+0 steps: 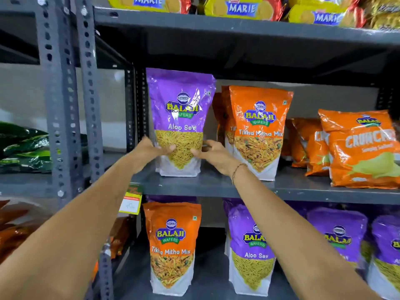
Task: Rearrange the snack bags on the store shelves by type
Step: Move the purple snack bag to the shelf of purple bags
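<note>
A purple Aloo Sev bag (179, 109) stands upright at the left end of the middle shelf (216, 188). My left hand (152, 149) grips its lower left side and my right hand (211, 151) grips its lower right side. Right beside it stand orange Tikha Mitha Mix bags (258, 131). On the lower shelf an orange Tikha Mitha Mix bag (172, 245) stands at the left, with purple Aloo Sev bags (251, 247) to its right, several in a row.
Orange Crunchex chip bags (363, 148) lean at the right of the middle shelf. Yellow Marie biscuit packs (242, 7) fill the top shelf. A grey slotted upright (57, 100) separates a neighbouring rack with green bags (23, 146). A price tag (131, 201) hangs on the shelf edge.
</note>
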`<state>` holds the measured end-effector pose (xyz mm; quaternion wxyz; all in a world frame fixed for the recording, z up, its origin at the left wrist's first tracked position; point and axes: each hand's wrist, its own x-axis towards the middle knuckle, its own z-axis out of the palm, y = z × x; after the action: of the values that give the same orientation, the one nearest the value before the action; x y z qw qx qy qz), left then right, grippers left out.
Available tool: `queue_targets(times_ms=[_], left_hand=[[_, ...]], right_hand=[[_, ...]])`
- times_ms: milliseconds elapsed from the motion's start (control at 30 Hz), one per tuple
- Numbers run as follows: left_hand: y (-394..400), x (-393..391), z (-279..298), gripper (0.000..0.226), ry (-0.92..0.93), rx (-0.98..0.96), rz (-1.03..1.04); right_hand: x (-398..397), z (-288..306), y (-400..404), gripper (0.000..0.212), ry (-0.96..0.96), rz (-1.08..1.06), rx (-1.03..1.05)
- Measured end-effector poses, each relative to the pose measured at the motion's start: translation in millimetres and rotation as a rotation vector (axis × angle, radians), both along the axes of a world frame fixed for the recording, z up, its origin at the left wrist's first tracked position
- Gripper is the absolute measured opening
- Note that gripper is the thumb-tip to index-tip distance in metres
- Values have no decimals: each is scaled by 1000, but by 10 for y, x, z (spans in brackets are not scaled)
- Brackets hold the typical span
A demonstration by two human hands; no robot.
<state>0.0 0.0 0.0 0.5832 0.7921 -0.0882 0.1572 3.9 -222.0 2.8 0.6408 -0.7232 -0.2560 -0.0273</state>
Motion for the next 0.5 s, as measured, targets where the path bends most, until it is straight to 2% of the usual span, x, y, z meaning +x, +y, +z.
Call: queue_targets(times_ms=[33,67,100,167,267,300,433,500], left_hand=[[-24,-17,-12,51,-33,-8,-35],[-54,-47,-7,34,-61,5,-11],[-67,-87,-28,28,-86,-2,9],[-58,-130,-45,37,-114,-37,27],[-74,-270,-17,66,-90,-31,41],[-87,-337,-16,70,-96,-29,40],[-195,-650,14,36,-140,-60,11],[-263,-880,2,31,-178,-70,-14]], right_hand=[[-8,-13,19,22,-60,5,-13],[-12,-12,36,21,-93,-2,-16],[-16,-31,35,23,-115,-19,-18],[-17,-60,26,24,-115,-72,41],[-63,-80,-40,36,-127,-135,89],[-116,-90,-64,39,-121,-148,92],[-472,-91,-186,46,-119,-189,132],[-701,-111,-277,46,-128,-197,153]])
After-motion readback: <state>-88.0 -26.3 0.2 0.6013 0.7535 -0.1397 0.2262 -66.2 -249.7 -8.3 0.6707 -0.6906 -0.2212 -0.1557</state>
